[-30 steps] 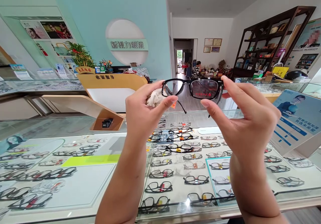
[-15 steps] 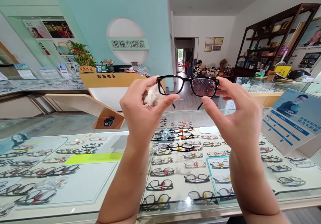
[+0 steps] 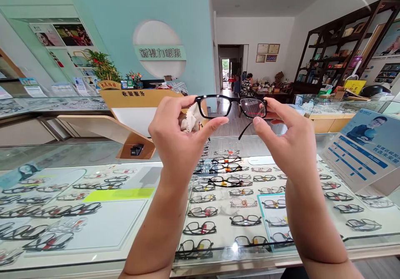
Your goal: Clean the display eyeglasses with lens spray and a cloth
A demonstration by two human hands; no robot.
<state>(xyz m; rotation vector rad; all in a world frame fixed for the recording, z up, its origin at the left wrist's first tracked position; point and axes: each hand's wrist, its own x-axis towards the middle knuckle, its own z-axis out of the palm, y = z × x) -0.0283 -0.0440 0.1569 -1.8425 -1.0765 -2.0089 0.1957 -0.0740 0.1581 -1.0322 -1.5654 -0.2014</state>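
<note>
Black-framed glasses [image 3: 235, 100] are held up in front of me, above the glass counter, with one temple hanging below the right lens. That lens bears small red lettering. My left hand [image 3: 176, 133] grips the frame's left edge and also has a crumpled whitish cloth [image 3: 190, 118] tucked in its palm. At the other end, my right hand [image 3: 286, 135] holds the frame's right edge between thumb and fingers. Beneath the glass lie rows of eyeglasses [image 3: 246, 220], several with coloured tags.
A glass display counter [image 3: 103, 256] spans the front. On its right stands a blue and white sign [image 3: 364, 145]; on its left, a tilted wooden stand [image 3: 120, 147]. Farther back are a cashier desk [image 3: 140, 93], dark shelves [image 3: 336, 47] and a seated person [image 3: 248, 86].
The glasses have turned slightly, their right side angled away and looking narrower. My right hand has moved a little to the left, and the hanging temple has shifted left.
</note>
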